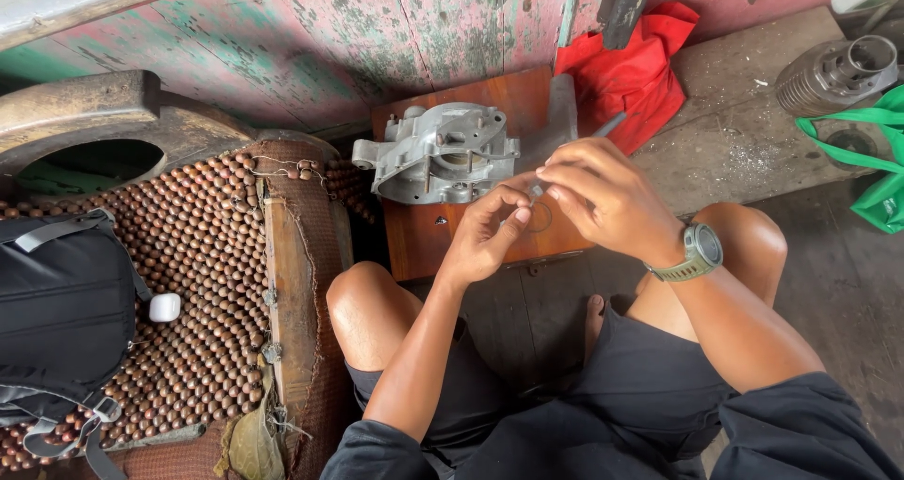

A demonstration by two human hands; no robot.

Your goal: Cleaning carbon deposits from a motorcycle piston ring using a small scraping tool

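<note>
My left hand (485, 230) and my right hand (603, 197) meet above a brown wooden board (471, 235). Between their fingertips they pinch a small metal part (535, 193); a thin grey tool (607, 127) sticks up from my right hand. A thin ring (540, 218) lies on the board just below the fingers. A grey cast-metal engine casing (438, 152) rests on the board, just beyond my left hand. A green watch (699, 252) sits on my right wrist. My knees frame the board.
A wooden-bead seat cover (202, 254) lies to the left with a black backpack (61, 320) and a small white case (164, 307) on it. A red cloth (631, 70), a finned metal cylinder (833, 73) and a green bag (876, 160) lie at the right. A peeling painted wall (377, 28) stands behind.
</note>
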